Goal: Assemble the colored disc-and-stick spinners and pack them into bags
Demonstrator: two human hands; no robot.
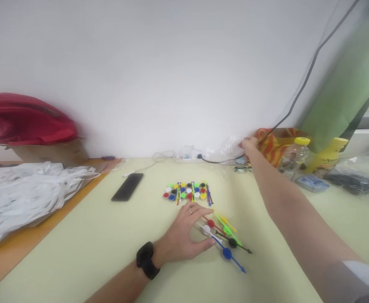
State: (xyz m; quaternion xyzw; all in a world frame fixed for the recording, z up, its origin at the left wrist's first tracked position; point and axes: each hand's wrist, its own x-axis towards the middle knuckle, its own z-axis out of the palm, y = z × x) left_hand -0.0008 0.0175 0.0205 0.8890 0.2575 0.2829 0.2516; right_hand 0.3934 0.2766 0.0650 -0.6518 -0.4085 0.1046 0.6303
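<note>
My left hand [186, 233], with a black watch on the wrist, lies flat on the pale yellow table [109, 248], fingers spread over a loose fan of coloured plastic pins [227, 237] with round heads. A tidy bundle of the same coloured pins [188, 191] lies a little farther back. My right hand [249, 145] reaches far back to the wall and touches a clear plastic bag [227, 148]; its fingers look curled on the bag's edge.
A black phone [127, 187] lies left of the bundle. White straps [20, 193] pile up at the left, under a red bag [23, 120] on a cardboard box. A power strip [187, 159], glasses [243, 169], bottles [293, 158] and an orange bag [274, 145] crowd the back right.
</note>
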